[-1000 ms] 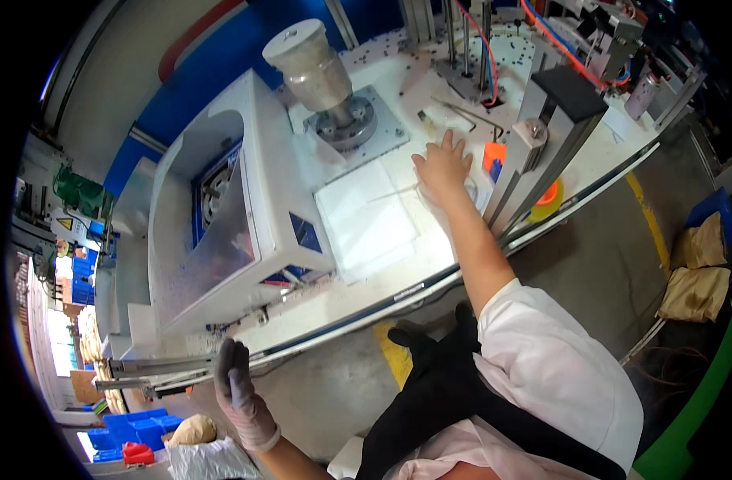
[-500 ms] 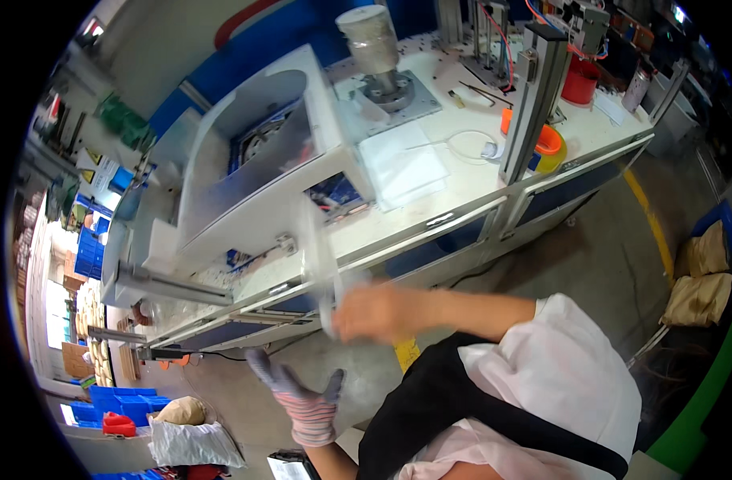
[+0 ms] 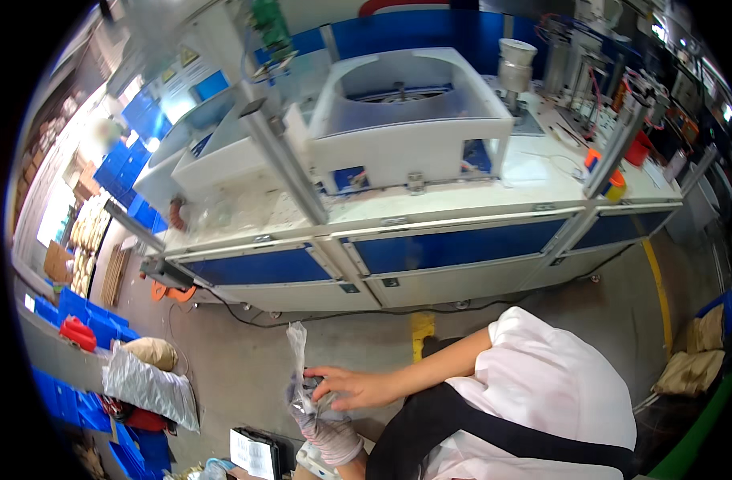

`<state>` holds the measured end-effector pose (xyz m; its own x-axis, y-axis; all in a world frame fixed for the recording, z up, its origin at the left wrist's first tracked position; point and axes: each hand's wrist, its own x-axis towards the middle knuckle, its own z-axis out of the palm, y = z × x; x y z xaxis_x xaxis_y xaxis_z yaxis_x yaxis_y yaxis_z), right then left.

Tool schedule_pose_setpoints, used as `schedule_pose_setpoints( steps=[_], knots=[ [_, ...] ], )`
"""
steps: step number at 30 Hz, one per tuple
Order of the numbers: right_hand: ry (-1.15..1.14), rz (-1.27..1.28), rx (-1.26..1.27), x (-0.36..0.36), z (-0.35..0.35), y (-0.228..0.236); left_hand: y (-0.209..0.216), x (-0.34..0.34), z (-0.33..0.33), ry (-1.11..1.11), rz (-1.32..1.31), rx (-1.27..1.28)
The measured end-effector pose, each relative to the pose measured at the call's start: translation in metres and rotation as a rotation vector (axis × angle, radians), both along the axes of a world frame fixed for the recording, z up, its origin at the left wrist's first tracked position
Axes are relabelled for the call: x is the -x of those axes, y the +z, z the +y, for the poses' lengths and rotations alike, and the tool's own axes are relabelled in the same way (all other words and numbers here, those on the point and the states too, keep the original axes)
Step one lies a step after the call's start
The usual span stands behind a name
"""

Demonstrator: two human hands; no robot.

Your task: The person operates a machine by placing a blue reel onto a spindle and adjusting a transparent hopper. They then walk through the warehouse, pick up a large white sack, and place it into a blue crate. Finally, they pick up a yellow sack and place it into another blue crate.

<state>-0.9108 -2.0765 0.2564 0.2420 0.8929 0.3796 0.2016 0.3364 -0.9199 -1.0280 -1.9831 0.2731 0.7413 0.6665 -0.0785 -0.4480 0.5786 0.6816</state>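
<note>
My left hand (image 3: pixel 318 422) wears a grey glove with pinkish stripes at the wrist and is raised low in the middle of the view. A crumpled clear plastic bag (image 3: pixel 297 344) stands up from its closed fingers. From the right, my bare right hand (image 3: pixel 362 390) reaches across to the gloved fingers. Its bent fingers meet the plastic there, partly hidden by the folds and the glove.
Ahead stands a long white workbench (image 3: pixel 366 210) with blue panels and a white machine housing (image 3: pixel 414 152). A metal post (image 3: pixel 282 160) rises at its front. Lower left are a silvery sack (image 3: pixel 150 384), a red can (image 3: pixel 78 333) and blue bins (image 3: pixel 54 404).
My right hand has brought the clear plastic down from the bench edge to my left hand. My left hand, spread before, has closed at the plastic. The view has turned left.
</note>
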Motion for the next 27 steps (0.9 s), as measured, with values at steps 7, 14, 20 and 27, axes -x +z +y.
schedule_pose_setpoints(
  steps=[7,14,20,27],
  knots=[
    [0.006,0.181,0.095,0.017,0.157,-0.034,-0.024,0.035,0.113,0.350,0.355,-0.161],
    [0.619,-0.361,-0.034,-0.001,0.359,-0.040,-0.129,0.065,0.306,0.660,0.601,-0.291],
    [0.820,-0.579,-0.155,0.003,0.520,-0.023,-0.114,0.070,0.434,0.838,0.255,0.361],
    [0.577,-0.475,-0.215,0.020,0.719,-0.059,-0.091,0.059,0.587,0.558,0.367,-0.158]
  ],
)
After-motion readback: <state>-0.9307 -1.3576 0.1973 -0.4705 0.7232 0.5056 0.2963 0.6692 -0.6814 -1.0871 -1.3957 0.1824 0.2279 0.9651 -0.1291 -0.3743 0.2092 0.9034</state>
